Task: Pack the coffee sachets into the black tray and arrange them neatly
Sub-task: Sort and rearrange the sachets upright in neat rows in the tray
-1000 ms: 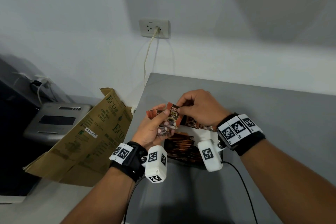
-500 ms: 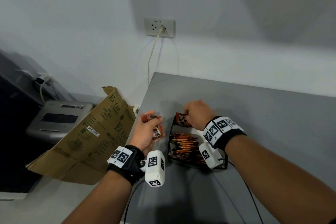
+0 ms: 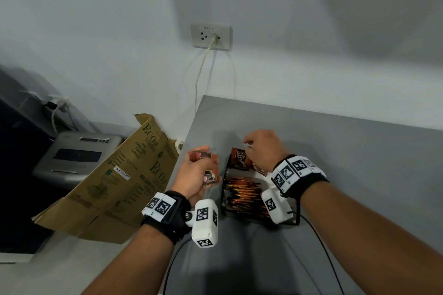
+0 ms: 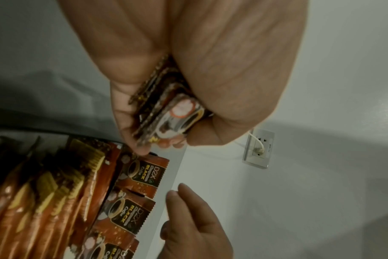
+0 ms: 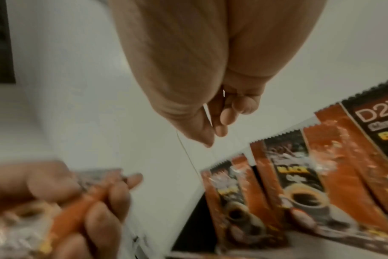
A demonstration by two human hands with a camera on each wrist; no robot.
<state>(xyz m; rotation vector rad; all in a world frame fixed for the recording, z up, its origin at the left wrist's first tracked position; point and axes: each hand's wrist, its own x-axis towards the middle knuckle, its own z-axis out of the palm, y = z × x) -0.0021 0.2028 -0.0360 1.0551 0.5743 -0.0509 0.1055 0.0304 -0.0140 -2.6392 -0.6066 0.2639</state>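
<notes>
A black wire tray stands on the grey table. Orange stick sachets lie in its near part. Brown D2X coffee sachets stand in a row at its far end, shown overlapping in the right wrist view. My left hand is just left of the tray and grips a small stack of the brown sachets. My right hand hovers over the standing row with fingers loosely curled and nothing in them.
A flattened cardboard box leans off the table's left edge, with a grey device behind it. A wall outlet with a plugged-in cable is above the table's far corner. The wrist camera cables trail toward me.
My right hand took one sachet from the left hand's stack, stood it at the tray's far end and let go. My left hand dropped down beside the tray.
</notes>
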